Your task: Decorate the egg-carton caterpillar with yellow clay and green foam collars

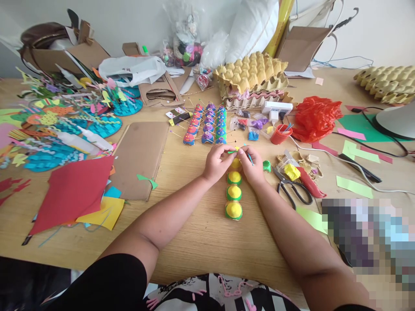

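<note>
A strip of egg-carton cups (234, 210), coated in yellow and green modelling clay, lies on the table and points away from me. At its far end my left hand (218, 164) is closed in a pinch, fingertips on the last cup, where a bit of green shows. My right hand (252, 165) meets it from the other side, closed, with a thin blue stick (250, 159) between its fingers. The fingers partly hide the far cup. Just right of that hand sits a lump of green clay (266, 166).
Behind stand finished clay-covered rows, one purple (208, 125). To the right are black-handled scissors (294, 190), yellow clay (292, 172), a red cup (281, 134) and a red plastic bag (318, 117). Cardboard (139, 155) and red paper (78, 190) lie left; egg trays (249, 75) stack behind.
</note>
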`<state>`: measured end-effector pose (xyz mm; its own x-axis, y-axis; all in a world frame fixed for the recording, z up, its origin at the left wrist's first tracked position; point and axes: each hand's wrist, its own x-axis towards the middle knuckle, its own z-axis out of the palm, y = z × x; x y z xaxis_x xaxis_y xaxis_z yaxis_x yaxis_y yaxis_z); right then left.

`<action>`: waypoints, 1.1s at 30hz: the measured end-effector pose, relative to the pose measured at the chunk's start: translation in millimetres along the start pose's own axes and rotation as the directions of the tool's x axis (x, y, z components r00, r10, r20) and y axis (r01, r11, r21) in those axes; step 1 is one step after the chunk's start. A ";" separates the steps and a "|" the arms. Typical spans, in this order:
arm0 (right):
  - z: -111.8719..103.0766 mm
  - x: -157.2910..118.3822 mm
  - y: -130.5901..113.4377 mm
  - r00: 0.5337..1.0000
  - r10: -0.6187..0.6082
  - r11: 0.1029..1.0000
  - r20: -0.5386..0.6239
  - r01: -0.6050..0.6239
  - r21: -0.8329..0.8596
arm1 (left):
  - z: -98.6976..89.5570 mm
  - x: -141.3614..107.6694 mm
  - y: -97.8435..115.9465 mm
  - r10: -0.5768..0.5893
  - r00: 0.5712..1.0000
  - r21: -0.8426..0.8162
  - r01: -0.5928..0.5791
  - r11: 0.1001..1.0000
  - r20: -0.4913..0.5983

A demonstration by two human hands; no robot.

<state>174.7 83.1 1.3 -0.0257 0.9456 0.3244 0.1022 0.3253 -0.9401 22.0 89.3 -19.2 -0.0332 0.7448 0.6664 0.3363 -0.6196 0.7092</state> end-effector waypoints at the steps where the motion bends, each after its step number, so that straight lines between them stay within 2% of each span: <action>1: 0.1 -0.4 -0.1 1.000 0.001 1.000 0.005 -0.001 0.010 | -0.1 0.2 0.1 -0.004 1.000 0.001 0.004 1.000 -0.006; 5: 1.1 -1.6 -0.2 1.000 0.002 0.999 0.017 -0.003 0.042 | -0.4 0.1 0.7 -0.024 1.000 -0.015 0.023 1.000 -0.018; 14: 1.3 1.4 2.5 0.996 -0.024 0.999 -0.089 0.020 -0.037 | -1.0 -1.7 1.2 -0.053 0.998 -0.008 0.053 0.999 0.042; 21: 0.6 0.7 4.1 0.997 -0.010 1.000 -0.072 0.010 0.003 | -2.8 0.3 3.9 -0.014 1.000 0.000 0.014 1.000 0.026; 27: 2.7 -2.1 3.2 1.000 -0.015 0.999 0.012 0.014 0.033 | -3.4 1.3 3.6 -0.028 1.000 -0.003 0.028 1.000 0.013; 33: 1.6 -1.4 4.0 0.999 -0.050 0.999 -0.016 0.050 -0.007 | -2.7 0.1 4.3 -0.016 1.000 -0.018 0.016 1.000 0.027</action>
<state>173.6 83.1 -3.2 -0.0149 0.9280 0.3723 0.1075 0.3717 -0.9221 20.8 86.0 -15.5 -0.0127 0.7610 0.6486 0.3184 -0.6119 0.7241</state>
